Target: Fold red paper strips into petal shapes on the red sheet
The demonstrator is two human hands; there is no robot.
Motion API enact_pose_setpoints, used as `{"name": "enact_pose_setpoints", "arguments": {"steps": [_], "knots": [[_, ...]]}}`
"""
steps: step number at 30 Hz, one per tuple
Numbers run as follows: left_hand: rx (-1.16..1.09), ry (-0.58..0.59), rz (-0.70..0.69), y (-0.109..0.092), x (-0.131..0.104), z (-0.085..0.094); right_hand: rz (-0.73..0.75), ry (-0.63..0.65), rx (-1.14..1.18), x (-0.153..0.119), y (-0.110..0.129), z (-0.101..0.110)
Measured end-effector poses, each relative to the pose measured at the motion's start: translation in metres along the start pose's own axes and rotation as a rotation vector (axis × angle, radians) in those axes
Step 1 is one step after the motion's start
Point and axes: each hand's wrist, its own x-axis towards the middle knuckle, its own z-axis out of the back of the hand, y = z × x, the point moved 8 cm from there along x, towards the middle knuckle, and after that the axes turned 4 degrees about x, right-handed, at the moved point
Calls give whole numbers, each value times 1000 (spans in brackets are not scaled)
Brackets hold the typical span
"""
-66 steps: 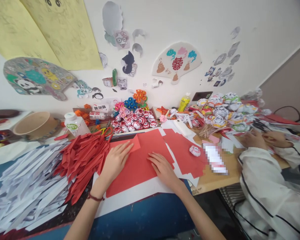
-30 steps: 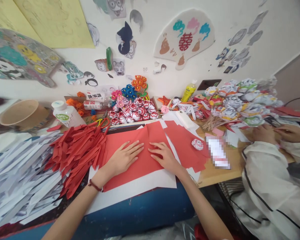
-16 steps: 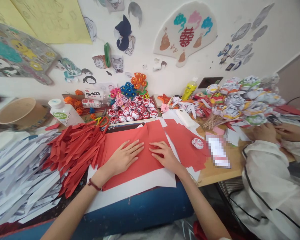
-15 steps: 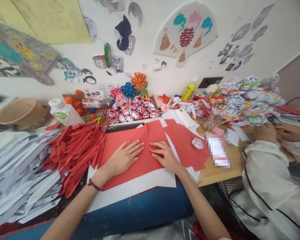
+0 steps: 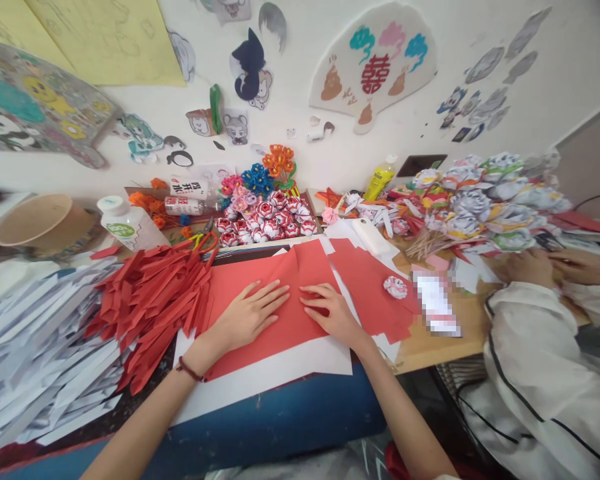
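Red paper lies in front of me on top of white sheets, with a crease or raised edge running up its middle. My left hand rests flat on the red paper, fingers stretched toward the crease. To the right of that crease, my right hand touches the paper with its fingers bent and apart, holding nothing. Folded red paper strips are heaped beside my left forearm. More red sheets lie to the right, with a small red-and-white paper flower on them.
Folded white strips fill the far left. Red-and-white paper flowers sit behind the sheets, near a white bottle and scissors. At right, a co-worker's sleeve and hands are near paper flowers and a yellow bottle.
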Motion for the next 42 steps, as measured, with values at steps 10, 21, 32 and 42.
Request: {"name": "enact_pose_setpoints", "arguments": {"steps": [10,21,32,42], "knots": [[-12,19,20,1,0,-2,-2,-3,4,0,0,1],[-27,57,24,0,-1,-6,-8,34,-59,-1,0,-5],[-40,94,-77,5,-2,1,-12,139,-169,-2,4,-11],[0,64,-82,5,-4,-1,-29,114,-71,-3,2,-8]]}}
